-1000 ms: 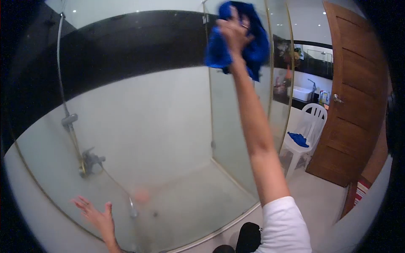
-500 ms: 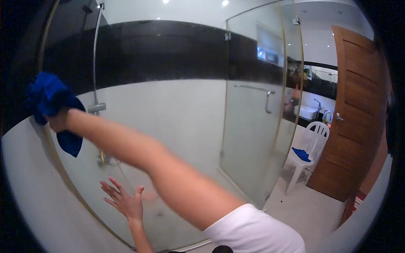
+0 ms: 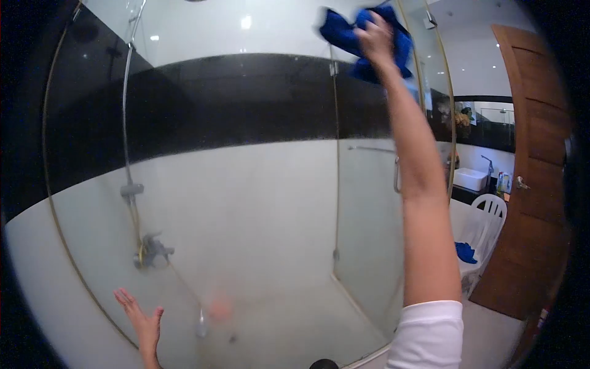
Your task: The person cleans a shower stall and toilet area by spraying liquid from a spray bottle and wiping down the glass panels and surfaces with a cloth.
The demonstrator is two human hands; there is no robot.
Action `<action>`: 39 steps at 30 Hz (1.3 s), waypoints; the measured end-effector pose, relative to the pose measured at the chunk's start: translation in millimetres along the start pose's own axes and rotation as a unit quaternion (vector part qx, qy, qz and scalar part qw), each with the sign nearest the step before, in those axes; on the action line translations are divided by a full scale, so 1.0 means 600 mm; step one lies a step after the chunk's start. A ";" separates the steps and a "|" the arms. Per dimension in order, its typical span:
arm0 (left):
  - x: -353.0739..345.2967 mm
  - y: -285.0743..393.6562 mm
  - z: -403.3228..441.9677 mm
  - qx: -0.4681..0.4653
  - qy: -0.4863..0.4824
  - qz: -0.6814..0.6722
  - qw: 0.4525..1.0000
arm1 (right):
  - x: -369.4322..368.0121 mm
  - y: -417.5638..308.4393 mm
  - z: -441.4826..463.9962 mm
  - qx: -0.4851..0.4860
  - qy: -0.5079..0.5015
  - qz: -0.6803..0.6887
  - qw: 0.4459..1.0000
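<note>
- Shower rail [image 3: 127,111]: vertical, behind the left part of the shower glass [image 3: 258,203], which is the reference for all positions.
- Left hand [image 3: 142,321]: raised in front of the lower left of the shower glass. Your fingers are spread and grasp nothing; contact with the pane cannot be determined.
- Mixer valve [image 3: 153,251]: seen through the shower glass, above your left hand.
- Hand shower [image 3: 201,323]: seen through the lower part of the shower glass, to the right of your left hand.
- Blue cloth [image 3: 399,46]: spread at the upper right of the shower glass, under your right hand; whether all of it touches the pane cannot be determined.
- Right hand [image 3: 376,40]: grasps the blue cloth, with your arm extended upward.
- Washbasin [image 3: 470,179]: right of the shower glass.
- White chair [image 3: 490,229]: right of the shower glass, with a second cloth [image 3: 465,253], also blue, on its seat.
- Wooden door [image 3: 534,160]: farthest right of the shower glass.
</note>
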State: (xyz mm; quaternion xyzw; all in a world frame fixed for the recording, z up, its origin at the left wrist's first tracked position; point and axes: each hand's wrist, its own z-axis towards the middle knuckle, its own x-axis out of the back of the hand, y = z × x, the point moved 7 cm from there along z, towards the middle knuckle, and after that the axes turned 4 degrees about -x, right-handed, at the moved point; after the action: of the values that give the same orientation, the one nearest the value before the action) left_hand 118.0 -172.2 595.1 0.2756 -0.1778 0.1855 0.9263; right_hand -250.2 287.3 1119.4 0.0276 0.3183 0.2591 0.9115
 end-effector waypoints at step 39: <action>-0.024 -0.039 0.025 -0.134 0.045 0.009 0.990 | 0.347 -0.444 -0.241 -0.004 -0.115 0.271 0.956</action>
State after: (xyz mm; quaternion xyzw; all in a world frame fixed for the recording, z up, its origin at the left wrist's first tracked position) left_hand 112.3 -202.5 590.1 0.1388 -0.1616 0.1806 0.9602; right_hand -76.7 142.4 828.9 0.1385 0.1912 0.4931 0.8373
